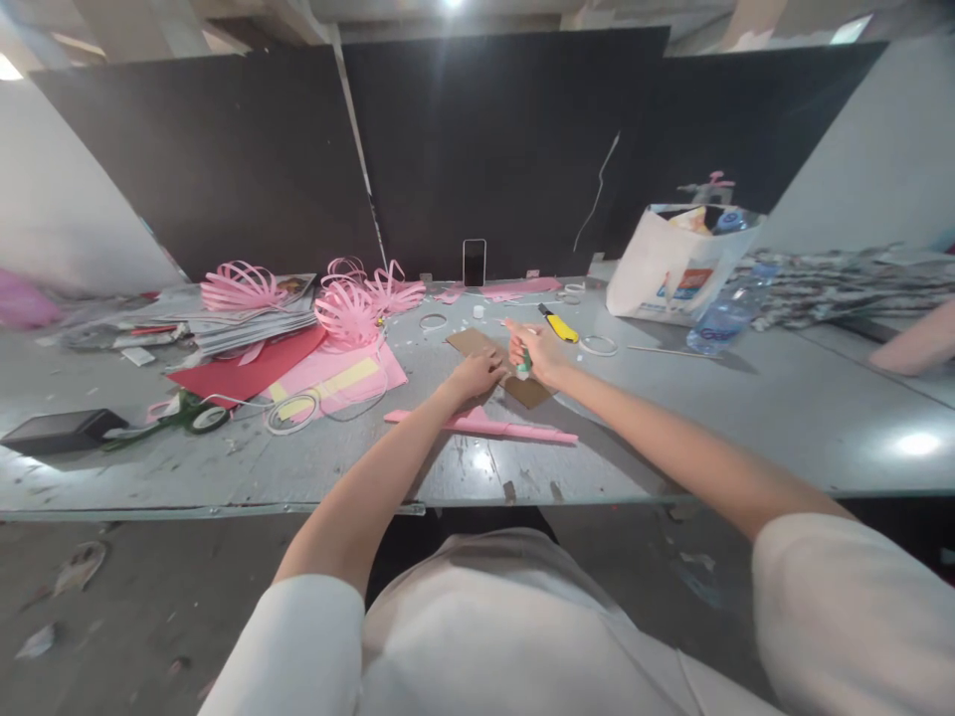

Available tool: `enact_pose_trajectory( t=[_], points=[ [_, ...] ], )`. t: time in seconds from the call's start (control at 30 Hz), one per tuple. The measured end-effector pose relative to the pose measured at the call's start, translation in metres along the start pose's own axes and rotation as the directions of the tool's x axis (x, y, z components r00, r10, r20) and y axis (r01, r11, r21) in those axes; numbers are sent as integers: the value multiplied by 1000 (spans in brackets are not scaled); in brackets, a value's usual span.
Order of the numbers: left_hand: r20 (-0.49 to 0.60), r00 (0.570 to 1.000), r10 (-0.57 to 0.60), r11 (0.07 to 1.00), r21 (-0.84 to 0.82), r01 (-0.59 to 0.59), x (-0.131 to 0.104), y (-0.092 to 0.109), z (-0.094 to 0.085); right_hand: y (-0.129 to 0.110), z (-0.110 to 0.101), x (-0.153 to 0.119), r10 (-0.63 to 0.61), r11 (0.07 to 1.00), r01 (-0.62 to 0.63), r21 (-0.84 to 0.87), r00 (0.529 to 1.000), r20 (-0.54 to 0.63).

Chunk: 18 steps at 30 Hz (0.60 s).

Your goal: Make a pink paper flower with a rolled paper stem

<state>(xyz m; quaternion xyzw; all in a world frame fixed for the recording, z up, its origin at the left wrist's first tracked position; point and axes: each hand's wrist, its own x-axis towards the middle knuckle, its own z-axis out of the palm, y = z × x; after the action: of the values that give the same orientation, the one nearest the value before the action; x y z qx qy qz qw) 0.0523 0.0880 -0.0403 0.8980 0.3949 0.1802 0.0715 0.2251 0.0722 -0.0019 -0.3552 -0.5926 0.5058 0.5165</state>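
A brown strip of cardboard (531,392) lies on the grey table in front of me. My left hand (477,372) rests on its middle, fingers laid over the surface. Closed around a glue stick (523,368) with a white and green body, my right hand (538,356) holds it low at the cardboard, thumb pointing up. The glue stick's lower end meets or nearly meets the board; I cannot tell which. Nearer to me, a folded pink paper strip (507,430) lies partly beneath my left wrist. A small white cap (478,311) stands beyond the cardboard.
A yellow utility knife (559,324) and a wire ring (598,345) lie to the right, before a plastic bottle (723,320) and white bag (664,268). Pink paper loops (350,310), red paper (246,370) and scissors (201,416) occupy the left. A phone (475,264) stands behind. Another person's arm (917,340) shows at right.
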Motion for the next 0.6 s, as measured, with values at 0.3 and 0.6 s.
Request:
enact_pose_trajectory(
  t=[0.3, 0.6],
  points=[
    [71, 997, -11, 1000, 4, 10, 4, -17, 13, 17, 2, -2, 58, 998, -57, 10, 998, -19],
    [35, 998, -58, 996, -59, 60, 0, -17, 10, 12, 5, 0, 46, 999, -46, 25, 998, -36]
  ],
)
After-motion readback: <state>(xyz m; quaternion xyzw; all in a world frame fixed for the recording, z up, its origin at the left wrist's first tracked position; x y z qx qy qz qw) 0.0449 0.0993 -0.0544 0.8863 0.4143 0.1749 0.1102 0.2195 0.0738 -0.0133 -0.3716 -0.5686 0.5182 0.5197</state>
